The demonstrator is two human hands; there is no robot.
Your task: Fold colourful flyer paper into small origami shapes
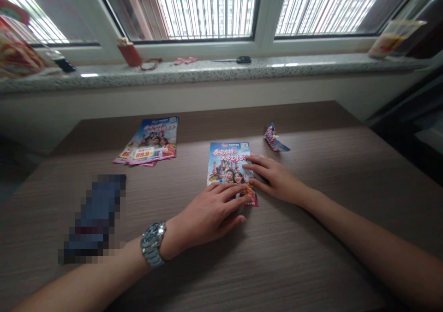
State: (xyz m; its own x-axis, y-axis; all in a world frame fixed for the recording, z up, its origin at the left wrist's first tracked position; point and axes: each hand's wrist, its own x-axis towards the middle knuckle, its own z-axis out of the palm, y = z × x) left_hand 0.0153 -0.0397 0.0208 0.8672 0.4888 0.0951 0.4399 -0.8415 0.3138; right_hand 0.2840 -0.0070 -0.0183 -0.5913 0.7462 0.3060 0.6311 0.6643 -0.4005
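A colourful printed flyer (224, 159) lies flat on the wooden table in front of me. Across its lower part rests my left hand (216, 208), palm down with the fingers stretched out; a metal watch (152, 244) is on that wrist. My right hand (275, 176) touches the flyer's right edge with its fingers spread. Neither hand grips anything. Part of the flyer's bottom is hidden under the left hand. Beyond the right hand stands a small folded paper piece (274, 139) in similar print.
A stack of similar flyers (155, 139) lies at the back left of the table (194, 275). Nearer on the left is a dark pixelated object (95, 217). The granite windowsill (166, 74) holds scissors (238, 60), a red box (129, 53) and a plastic cup (392, 38).
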